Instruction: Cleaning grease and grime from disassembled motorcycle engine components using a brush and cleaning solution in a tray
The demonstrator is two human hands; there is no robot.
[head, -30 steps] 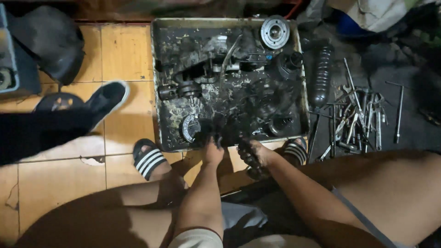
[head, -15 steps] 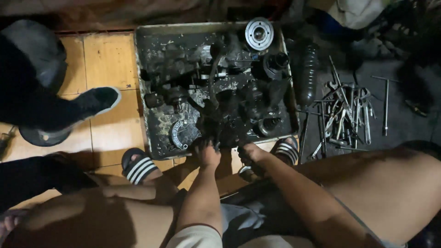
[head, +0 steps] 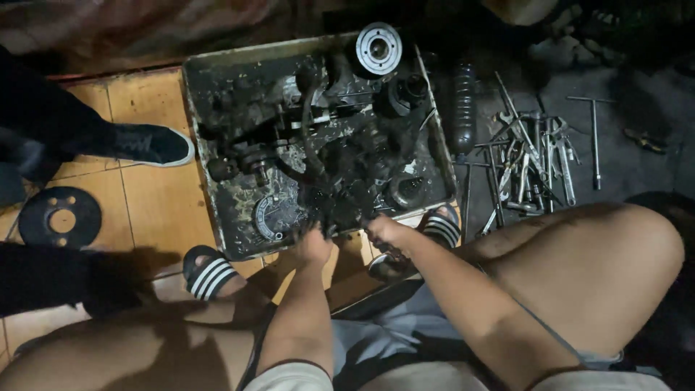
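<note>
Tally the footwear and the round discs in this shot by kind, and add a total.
Striped sandals: 2, one near the left hand at, one by the right hand at
Dark sneaker: 1, on another person
Silver pulley disc: 1, in the tray
Black holed disc: 1, on the tiles
Total: 5

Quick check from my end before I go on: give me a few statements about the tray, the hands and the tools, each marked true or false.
1. Both hands, left hand and right hand, are at the near edge of the metal tray. True.
2. The tray holds clean, shiny parts. False: they are black with grease.
3. The loose wrenches lie to the right of the tray. True.
4. The round pulley-like part sits in the tray's near left corner. False: far right corner.
</note>
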